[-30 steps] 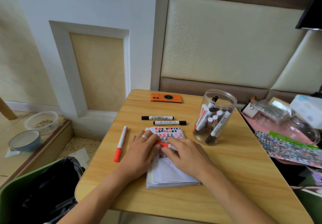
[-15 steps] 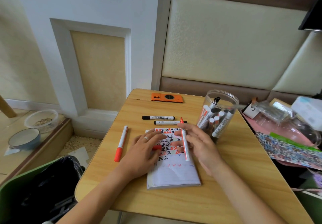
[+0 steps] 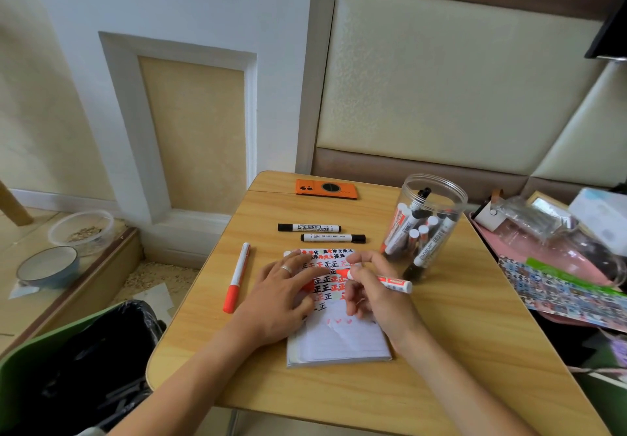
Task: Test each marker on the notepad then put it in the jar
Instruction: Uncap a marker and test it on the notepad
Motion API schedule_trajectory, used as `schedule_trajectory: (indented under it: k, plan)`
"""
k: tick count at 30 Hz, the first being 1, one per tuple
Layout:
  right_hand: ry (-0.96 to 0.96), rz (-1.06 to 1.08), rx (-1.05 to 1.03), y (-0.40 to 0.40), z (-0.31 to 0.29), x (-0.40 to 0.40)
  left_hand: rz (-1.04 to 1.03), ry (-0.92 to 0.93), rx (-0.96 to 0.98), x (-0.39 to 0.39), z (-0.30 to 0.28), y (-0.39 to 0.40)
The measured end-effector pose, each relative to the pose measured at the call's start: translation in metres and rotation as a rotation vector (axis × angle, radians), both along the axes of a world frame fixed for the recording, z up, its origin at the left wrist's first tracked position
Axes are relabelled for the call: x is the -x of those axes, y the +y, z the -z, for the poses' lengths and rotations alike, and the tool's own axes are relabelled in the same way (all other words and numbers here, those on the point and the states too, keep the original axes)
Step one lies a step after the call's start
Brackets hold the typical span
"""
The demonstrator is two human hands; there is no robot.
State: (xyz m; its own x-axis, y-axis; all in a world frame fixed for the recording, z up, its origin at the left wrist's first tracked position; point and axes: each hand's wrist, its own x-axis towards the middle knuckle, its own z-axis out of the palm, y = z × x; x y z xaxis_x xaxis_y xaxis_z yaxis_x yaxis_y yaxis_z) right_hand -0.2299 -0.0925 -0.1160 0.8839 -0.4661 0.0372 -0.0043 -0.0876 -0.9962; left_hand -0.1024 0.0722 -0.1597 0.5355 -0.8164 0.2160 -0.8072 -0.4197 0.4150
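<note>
A white notepad (image 3: 339, 340) with red and black test marks lies on the wooden table (image 3: 441, 351). My right hand (image 3: 373, 295) pinches an uncapped red marker (image 3: 390, 281), its tip pointing left over the marked page. My left hand (image 3: 281, 295) rests flat on the pad's left side, a red cap partly showing under its fingers. The clear plastic jar (image 3: 425, 225) stands at the right and holds several markers. Two black markers (image 3: 308, 227) (image 3: 332, 238) lie behind the pad. A capped red marker (image 3: 236, 278) lies to the left.
An orange phone (image 3: 325, 189) lies at the table's far edge. Clutter with a patterned sheet (image 3: 559, 288) crowds the right side. A bin with a black bag (image 3: 84, 367) stands at lower left; bowls (image 3: 47, 266) sit on the floor.
My right hand turned the red marker from pointing away along the pad to lying crosswise, tip to the left, and drew back towards me. My left hand stayed on the pad.
</note>
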Motion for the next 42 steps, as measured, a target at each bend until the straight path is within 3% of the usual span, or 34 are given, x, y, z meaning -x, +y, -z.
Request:
schedule_trajectory:
  k: [17,42]
  plan:
    - [0.197,0.08,0.159,0.007,0.01,-0.001,0.001,-0.012,-0.022,-0.001,0.005,-0.002]
    - [0.234,0.084,0.195,0.009,0.011,-0.002,-0.029,-0.038,-0.016,0.001,0.004,-0.002]
